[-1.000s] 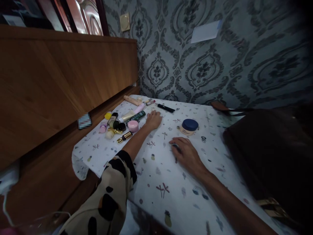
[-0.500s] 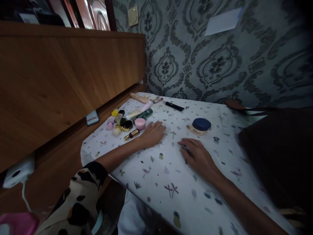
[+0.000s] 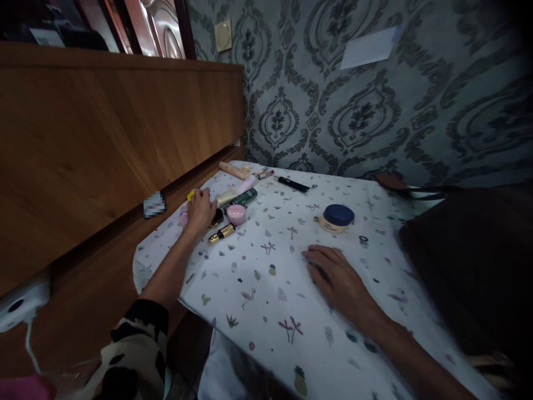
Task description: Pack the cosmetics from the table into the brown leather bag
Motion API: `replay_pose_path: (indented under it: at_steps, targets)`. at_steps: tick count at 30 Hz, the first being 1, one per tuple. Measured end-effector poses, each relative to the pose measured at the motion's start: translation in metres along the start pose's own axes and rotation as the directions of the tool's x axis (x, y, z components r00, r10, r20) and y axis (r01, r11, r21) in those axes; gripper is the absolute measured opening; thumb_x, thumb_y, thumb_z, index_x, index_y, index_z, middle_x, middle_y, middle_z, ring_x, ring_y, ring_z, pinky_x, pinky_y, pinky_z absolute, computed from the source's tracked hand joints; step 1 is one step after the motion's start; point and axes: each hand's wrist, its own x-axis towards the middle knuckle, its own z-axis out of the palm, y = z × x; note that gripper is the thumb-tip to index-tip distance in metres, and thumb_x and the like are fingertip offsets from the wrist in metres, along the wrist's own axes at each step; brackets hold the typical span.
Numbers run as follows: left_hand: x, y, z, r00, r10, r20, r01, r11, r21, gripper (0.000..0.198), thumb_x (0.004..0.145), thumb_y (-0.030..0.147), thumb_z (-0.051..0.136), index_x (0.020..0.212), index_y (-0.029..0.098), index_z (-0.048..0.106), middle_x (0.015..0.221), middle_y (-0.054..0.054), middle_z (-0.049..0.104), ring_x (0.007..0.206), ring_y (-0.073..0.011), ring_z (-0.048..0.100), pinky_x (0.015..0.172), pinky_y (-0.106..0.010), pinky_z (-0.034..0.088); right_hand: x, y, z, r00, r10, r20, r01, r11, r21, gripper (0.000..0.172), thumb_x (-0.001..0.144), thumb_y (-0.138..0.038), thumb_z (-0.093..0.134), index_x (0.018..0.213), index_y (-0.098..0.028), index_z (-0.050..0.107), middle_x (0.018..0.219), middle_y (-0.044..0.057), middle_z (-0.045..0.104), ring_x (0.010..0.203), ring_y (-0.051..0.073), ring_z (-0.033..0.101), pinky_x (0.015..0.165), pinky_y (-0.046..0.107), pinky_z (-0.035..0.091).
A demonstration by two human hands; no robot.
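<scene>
My left hand (image 3: 200,211) is over the group of small cosmetics at the table's left side, fingers bent down and hiding several of them; what it touches is hidden. Beside it lie a pink jar (image 3: 236,214), a gold lipstick (image 3: 222,233), a green tube (image 3: 244,198) and a cream tube (image 3: 226,197). My right hand (image 3: 331,272) rests on the patterned cloth (image 3: 258,300), palm down, fingers slightly bent; a small dark thing seen earlier beneath its fingers cannot be made out. Beyond it sits a round jar with a blue lid (image 3: 338,218).
A black tube (image 3: 293,184) and a beige stick (image 3: 233,170) lie towards the back. A dark bag (image 3: 470,261) stands at the right. The wooden cabinet (image 3: 125,122) borders the left, and the patterned wall (image 3: 353,100) is behind.
My left hand has moved left from beside the pink jar onto the cosmetics group. My right hand has stayed nearly in place. The view has shifted slightly.
</scene>
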Motion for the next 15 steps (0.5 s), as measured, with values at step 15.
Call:
replay_pose_path:
  at_steps: [15]
  targets:
    - [0.071,-0.023,-0.002,0.916,-0.255,0.31,0.241,0.967,0.082,0.037,0.073,0.037,0.065,0.104,0.016,0.07,0.12,-0.021,0.069,0.113,-0.042,0.064,0.087,-0.049,0.051,0.004,-0.012,-0.011,0.998,0.042,0.046,-0.043,0.999,0.026,0.029,0.094,-0.017,0.043,0.111,-0.017,0.066,0.116,0.014,0.066,0.11,0.029,0.059,0.093,0.051,0.053]
